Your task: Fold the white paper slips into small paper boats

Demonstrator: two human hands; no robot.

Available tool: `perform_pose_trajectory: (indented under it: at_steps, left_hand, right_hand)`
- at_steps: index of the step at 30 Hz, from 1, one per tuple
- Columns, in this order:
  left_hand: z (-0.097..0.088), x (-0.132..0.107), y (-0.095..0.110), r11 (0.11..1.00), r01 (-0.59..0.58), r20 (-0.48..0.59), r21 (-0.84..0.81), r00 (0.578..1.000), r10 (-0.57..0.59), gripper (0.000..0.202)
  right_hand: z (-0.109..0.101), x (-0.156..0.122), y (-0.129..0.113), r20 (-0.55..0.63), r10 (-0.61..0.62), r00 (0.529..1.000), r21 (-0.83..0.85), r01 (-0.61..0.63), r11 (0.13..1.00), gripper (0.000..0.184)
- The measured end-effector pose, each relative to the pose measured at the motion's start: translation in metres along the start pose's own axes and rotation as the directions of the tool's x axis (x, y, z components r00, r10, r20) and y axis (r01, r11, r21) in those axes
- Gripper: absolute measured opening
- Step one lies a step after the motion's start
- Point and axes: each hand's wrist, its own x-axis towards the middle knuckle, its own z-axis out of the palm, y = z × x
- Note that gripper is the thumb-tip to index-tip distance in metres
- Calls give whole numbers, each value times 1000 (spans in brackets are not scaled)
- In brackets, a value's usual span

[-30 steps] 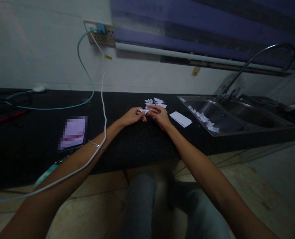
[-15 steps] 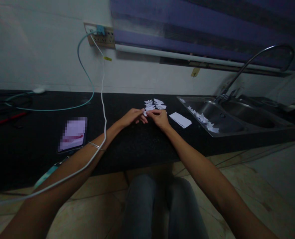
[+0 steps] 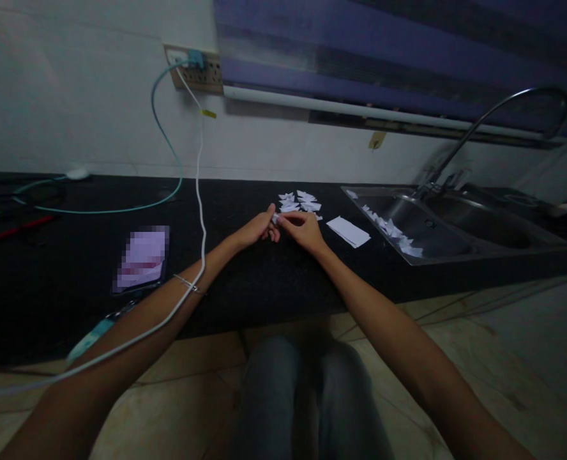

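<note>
My left hand and my right hand meet over the black counter, both pinching one small folded white paper piece between their fingertips. Just beyond them lies a small heap of several folded white paper pieces. A flat stack of white paper slips rests to the right of my right hand. A thin bracelet sits on my left wrist.
A phone with a lit screen lies on the counter at left. A white cable and a teal cable hang from a wall socket. A steel sink with more paper pieces and a curved tap is at right.
Both hands drew slightly closer together, and the paper piece between them is now mostly covered by the fingertips. The view shifted a little.
</note>
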Motion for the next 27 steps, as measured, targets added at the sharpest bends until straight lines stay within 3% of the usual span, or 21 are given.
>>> perform_pose_trajectory:
  at_steps: [4, 7, 10, 13, 21, 27]
  left_hand:
    - [0, -2, -2, 989, -50, -70, 138, 996, 60, 78]
    - [1, -7, 0, 965, -107, -99, 239, 986, 134, 76]
    - [2, -13, 2, 945, -151, -84, 290, 980, 183, 76]
    - [-1, -16, 2, 929, -184, -51, 320, 976, 211, 77]
    - [-4, -13, -4, 901, -212, -9, 378, 973, 232, 75]
    - [-6, -10, -6, 830, -205, -40, 518, 964, 263, 66]
  right_hand:
    - [1, 0, 1, 52, 40, 998, 45, -43, 998, 28]
    - [-1, 1, 0, 128, 125, 984, 146, -143, 979, 27]
    - [-2, 0, -1, 242, 219, 945, 265, -281, 922, 29]
    - [-5, 0, -2, 313, 242, 918, 307, -339, 889, 29]
    - [-6, 0, -3, 356, 253, 899, 297, -366, 882, 20]
    - [-1, -2, 1, 323, 186, 928, 182, -254, 950, 18]
